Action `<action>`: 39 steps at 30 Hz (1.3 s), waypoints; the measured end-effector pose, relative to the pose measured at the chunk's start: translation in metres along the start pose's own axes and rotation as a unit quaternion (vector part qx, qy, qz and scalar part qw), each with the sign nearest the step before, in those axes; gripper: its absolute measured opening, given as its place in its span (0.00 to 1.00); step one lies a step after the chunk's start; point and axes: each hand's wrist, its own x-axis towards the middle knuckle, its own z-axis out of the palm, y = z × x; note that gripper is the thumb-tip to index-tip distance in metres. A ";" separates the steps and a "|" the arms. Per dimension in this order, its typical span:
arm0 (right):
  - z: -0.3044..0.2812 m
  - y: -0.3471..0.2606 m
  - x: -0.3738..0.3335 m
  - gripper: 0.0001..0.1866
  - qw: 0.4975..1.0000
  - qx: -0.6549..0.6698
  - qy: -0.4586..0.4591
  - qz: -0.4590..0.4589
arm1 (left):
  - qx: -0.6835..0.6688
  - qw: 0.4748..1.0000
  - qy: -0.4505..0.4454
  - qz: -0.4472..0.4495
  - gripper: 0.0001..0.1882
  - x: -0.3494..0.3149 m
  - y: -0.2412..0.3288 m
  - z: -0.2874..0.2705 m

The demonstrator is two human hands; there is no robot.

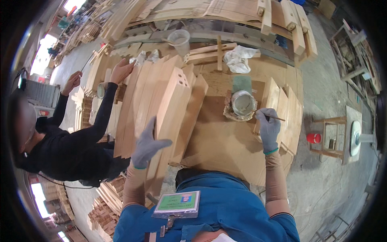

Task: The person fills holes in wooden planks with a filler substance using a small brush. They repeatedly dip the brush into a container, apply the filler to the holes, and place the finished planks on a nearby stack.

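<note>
My left hand point(150, 147), in a grey glove, has its thumb spread away from the fingers and lies against a long pale wooden piece point(172, 99). Several dark holes show in that piece's far end. More long wooden pieces point(139, 88) stand side by side to its left. In my right hand point(269, 128), also gloved, is a thin brown stick point(275, 117), its tip pointing right; whether it has bristles I cannot see. Just left of that hand is a round tub point(243, 103) with pale, smeared contents and a crusted rim.
Cardboard point(219, 139) covers the bench. Stacked wooden parts point(287, 115) line its right side. Farther back are a crumpled white plastic bag point(240, 58) and a clear plastic cup point(179, 41). At left, a person in black point(76, 147) has both hands raised. A wooden stool point(332, 139) stands right.
</note>
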 end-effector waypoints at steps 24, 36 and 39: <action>0.010 -0.012 0.003 0.03 1.000 -0.007 -0.004 -0.014 | 0.143 0.985 0.021 0.091 0.35 0.046 0.076 0.045; -0.013 -0.022 -0.018 0.03 0.988 0.137 0.017 0.073 | -0.125 0.937 -0.317 0.073 0.35 0.203 0.100 0.149; -0.013 -0.025 -0.012 0.03 0.993 0.087 0.011 0.072 | -0.161 0.913 -0.365 0.079 0.35 0.212 0.093 0.156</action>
